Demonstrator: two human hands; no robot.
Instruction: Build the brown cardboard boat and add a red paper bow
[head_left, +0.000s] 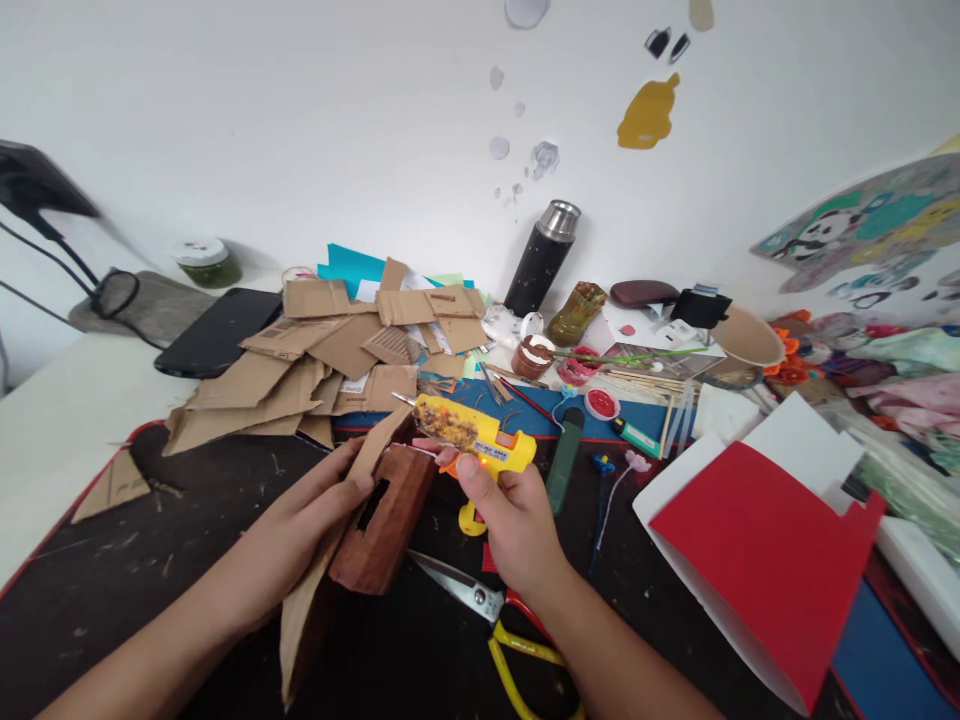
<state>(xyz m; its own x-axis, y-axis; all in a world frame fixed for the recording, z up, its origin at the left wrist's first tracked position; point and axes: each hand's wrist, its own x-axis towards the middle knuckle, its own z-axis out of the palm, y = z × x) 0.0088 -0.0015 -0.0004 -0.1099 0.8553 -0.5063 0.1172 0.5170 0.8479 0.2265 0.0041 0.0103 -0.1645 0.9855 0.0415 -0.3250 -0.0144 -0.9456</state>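
My left hand point(311, 520) is closed around a cardboard piece point(304, 610) that stands on edge against a brown-painted box point(390, 510). A dark slot shows in the box's side. In my right hand point(517, 520) is a yellow glue gun point(472, 435), gripped by its handle. Its metal nozzle points left, over the top edge of the cardboard. Brownish stains cover the front of the gun's body. Below the box, scissors point(487, 600) with yellow and red handles lie on the dark mat; my right forearm partly covers them.
Cut cardboard pieces point(247, 390) are heaped at the back left beside a black tablet-like slab point(217, 332). A black thermos point(541, 260), small paint pots point(602, 403) and a green utility knife point(566, 460) stand or lie behind. Red sheet point(765, 560) lies at right.
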